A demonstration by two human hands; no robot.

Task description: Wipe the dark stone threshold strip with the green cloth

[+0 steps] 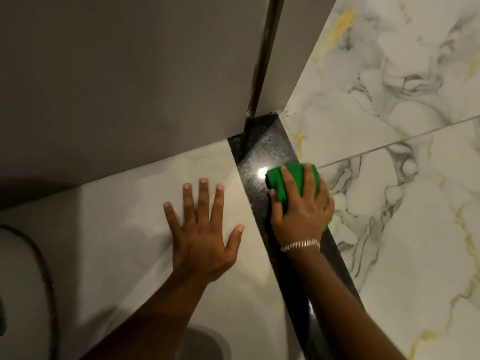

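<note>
Floor with a dark stone strip

Plain pale tiles (pixel 124 229) and marbled tiles (pixel 389 126) meet at the strip (pixel 262 152); a green cloth (pixel 293 178) and a flat left hand (pixel 205 235) rest on it.

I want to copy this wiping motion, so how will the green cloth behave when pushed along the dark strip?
The green cloth looks soft and bunched under the right hand, so it will probably crumple unless pressed flat. The threshold strip is glossy, showing a bright glare, so the cloth should likely glide easily.
</note>
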